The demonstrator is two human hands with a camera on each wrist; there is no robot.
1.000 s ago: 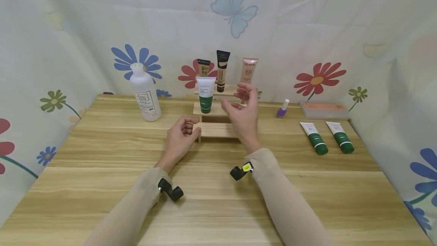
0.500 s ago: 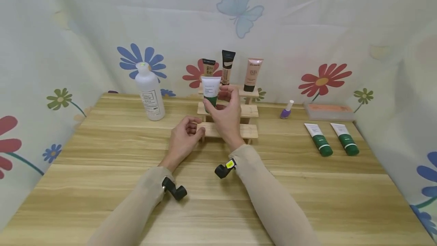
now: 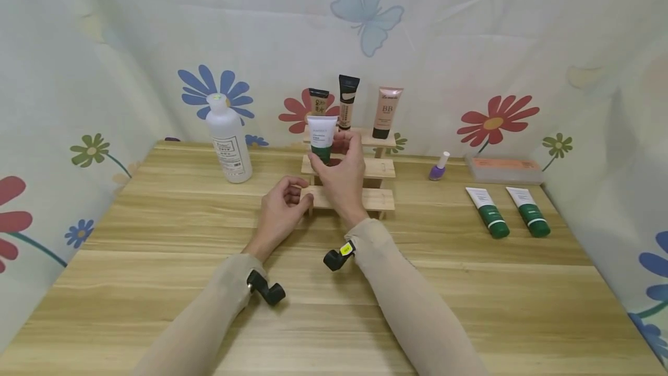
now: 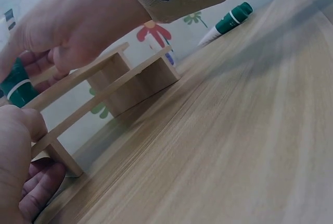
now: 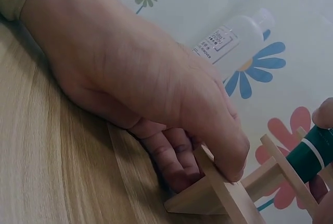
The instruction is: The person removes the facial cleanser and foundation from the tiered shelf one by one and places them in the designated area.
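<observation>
A three-step wooden display rack (image 3: 373, 197) stands near the back of the table. My left hand (image 3: 282, 208) holds the left end of its lowest step; the left wrist view shows the thumb above the board and curled fingers by the leg. On the middle step, my right hand (image 3: 344, 173) pinches a white-and-green squeeze tube (image 3: 322, 129), cap down, between thumb and fingers. Its green cap (image 5: 307, 159) shows in the right wrist view. Behind it on the top step stand a dark-capped tube (image 3: 318, 101), a black-and-beige tube (image 3: 348, 100) and a pink BB cream tube (image 3: 388, 110).
A white bottle (image 3: 228, 144) stands left of the rack. To the right are a purple nail polish bottle (image 3: 438, 167), a flat clear box (image 3: 506, 170) and two lying white-and-green tubes (image 3: 487, 213). A flowered curtain (image 3: 428, 33) closes off the back.
My right hand has moved left, from beside the pink BB cream tube to the white-and-green tube, and now grips it. My left hand stays on the rack. The head view has shifted slightly.
</observation>
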